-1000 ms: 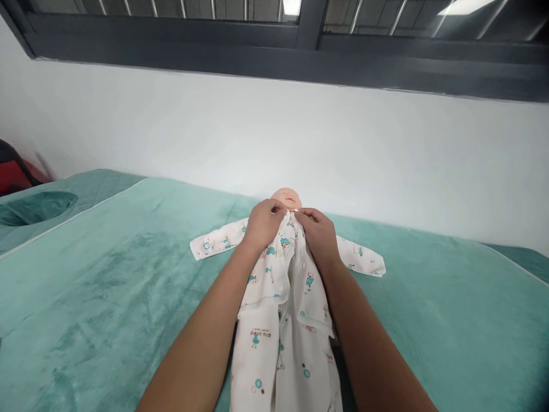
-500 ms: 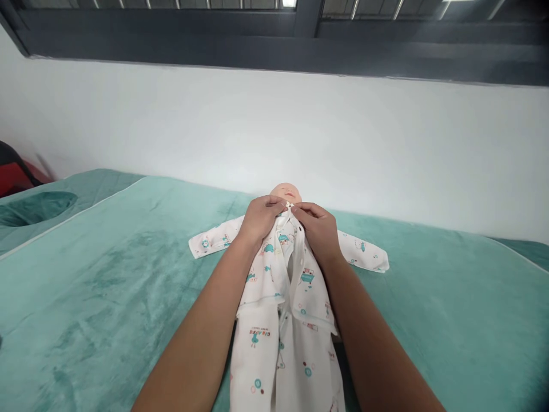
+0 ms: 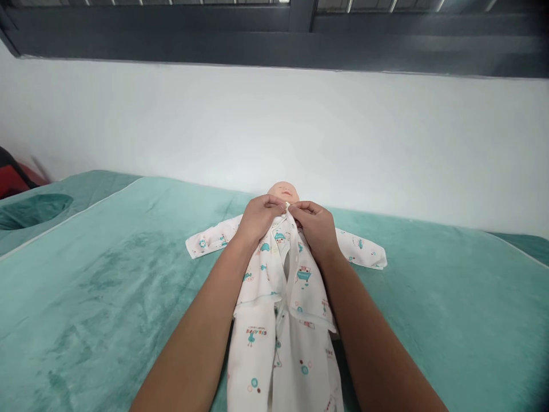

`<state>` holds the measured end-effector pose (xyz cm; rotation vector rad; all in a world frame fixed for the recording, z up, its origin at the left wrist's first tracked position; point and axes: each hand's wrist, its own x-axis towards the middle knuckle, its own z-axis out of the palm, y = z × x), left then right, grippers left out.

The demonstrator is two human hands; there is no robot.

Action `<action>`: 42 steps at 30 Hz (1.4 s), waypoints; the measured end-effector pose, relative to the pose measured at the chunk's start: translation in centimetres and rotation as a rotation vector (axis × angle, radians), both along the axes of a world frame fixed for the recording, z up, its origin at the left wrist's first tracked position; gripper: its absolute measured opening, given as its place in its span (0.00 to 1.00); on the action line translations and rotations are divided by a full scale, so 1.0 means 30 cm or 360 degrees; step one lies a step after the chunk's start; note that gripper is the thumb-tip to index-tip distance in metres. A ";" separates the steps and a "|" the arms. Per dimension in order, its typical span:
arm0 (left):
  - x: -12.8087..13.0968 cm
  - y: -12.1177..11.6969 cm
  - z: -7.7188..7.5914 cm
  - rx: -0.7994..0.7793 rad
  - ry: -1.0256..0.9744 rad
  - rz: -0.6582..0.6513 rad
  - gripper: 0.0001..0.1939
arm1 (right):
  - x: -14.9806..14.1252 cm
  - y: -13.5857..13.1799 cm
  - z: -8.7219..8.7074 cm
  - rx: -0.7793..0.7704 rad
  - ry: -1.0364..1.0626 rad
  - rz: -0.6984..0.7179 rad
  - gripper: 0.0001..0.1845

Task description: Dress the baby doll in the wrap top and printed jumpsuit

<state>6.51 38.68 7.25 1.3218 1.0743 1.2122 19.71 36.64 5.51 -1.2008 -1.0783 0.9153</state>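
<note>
A baby doll (image 3: 283,190) lies on its back on a teal blanket (image 3: 107,274), dressed in a white romper (image 3: 278,320) printed with small teal and red figures. Its sleeves spread out to both sides. My left hand (image 3: 258,218) pinches the left edge of the romper's collar just below the doll's chin. My right hand (image 3: 315,226) pinches the right edge of the collar, and the fingertips of both hands meet at the neck. The front of the romper gapes open below my hands.
A white wall (image 3: 274,131) rises right behind the doll, under a dark window frame (image 3: 300,40). A second teal pad with a round hole (image 3: 32,209) lies at the far left, beside something red and black (image 3: 11,171).
My hands have drawn the two collar edges closer together at the doll's neck. The view has shifted slightly upward.
</note>
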 end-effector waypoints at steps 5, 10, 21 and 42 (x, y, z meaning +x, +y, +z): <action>0.002 0.009 -0.010 0.0035 0.0068 0.0041 0.07 | -0.007 -0.005 0.006 0.0078 -0.0086 -0.0094 0.10; 0.001 0.017 -0.019 0.0065 0.0118 0.0084 0.06 | -0.003 -0.001 0.005 0.0036 0.0008 -0.0090 0.10; 0.002 0.008 -0.006 0.0240 0.0481 0.0114 0.05 | 0.021 0.002 -0.011 0.0000 -0.0059 0.0143 0.10; -0.001 0.011 -0.005 0.0058 0.0253 0.0063 0.08 | 0.004 -0.039 0.043 -0.0043 -0.0202 0.0318 0.14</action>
